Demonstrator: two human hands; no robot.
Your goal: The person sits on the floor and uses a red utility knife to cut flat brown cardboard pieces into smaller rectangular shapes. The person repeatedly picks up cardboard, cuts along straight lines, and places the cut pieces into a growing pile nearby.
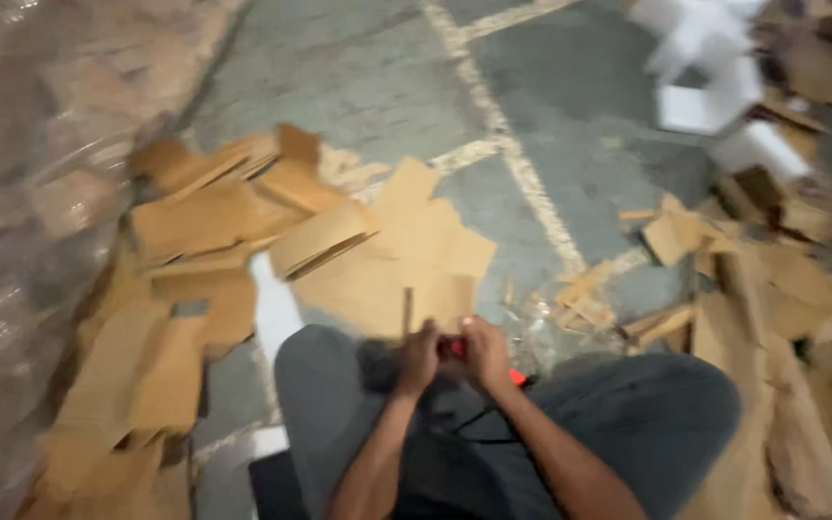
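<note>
Meeting at lower centre of the frame, the left hand (419, 358) and right hand (484, 352) both pinch one small red object (455, 348) above the grey-trousered knees (339, 385). Loose cardboard pieces (387, 255), too many and too blurred to count, litter the grey floor (368, 77). Several white boxes (700, 101) lie upper right, their contents indistinct.

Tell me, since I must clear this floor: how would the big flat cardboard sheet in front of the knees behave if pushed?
The cardboard sheet lies flat on the smooth floor, so it would probably slide, not roll. It looks thin, likely light, and may bend if lifted by one edge. Its edges overlap neighbouring pieces, which might drag along.
</note>
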